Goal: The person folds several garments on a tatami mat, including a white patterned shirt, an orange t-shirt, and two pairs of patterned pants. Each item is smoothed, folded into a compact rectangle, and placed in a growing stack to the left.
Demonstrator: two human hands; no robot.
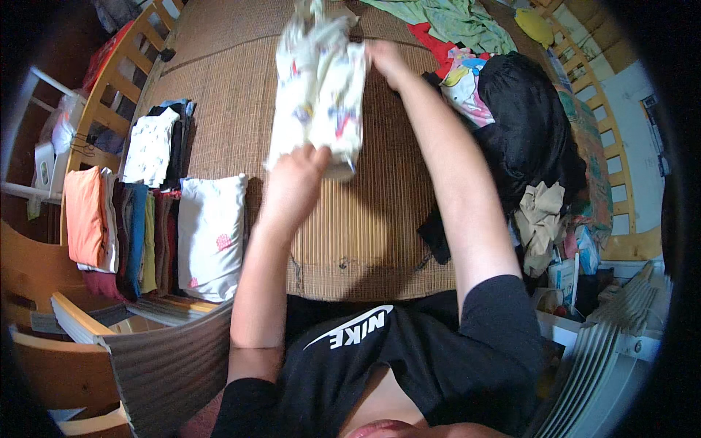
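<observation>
A white garment with colourful prints (317,104) is stretched over the woven mat, blurred by motion, its far end bunched. My left hand (298,175) pinches its near edge, thumb and fingers on the cloth. At the garment's upper right edge is my right hand (386,61), its fingertips against the fabric. Blur and the cloth's edge hide whether those fingers grip it.
Bamboo matting (339,224) covers the bed. To the left are a row of folded clothes (143,235), a white pillow-shaped bundle (211,235) and a folded white patterned garment (150,147). Loose black clothing (528,126) and beige cloth (539,219) lie right. Wooden rails (619,178) edge the bed.
</observation>
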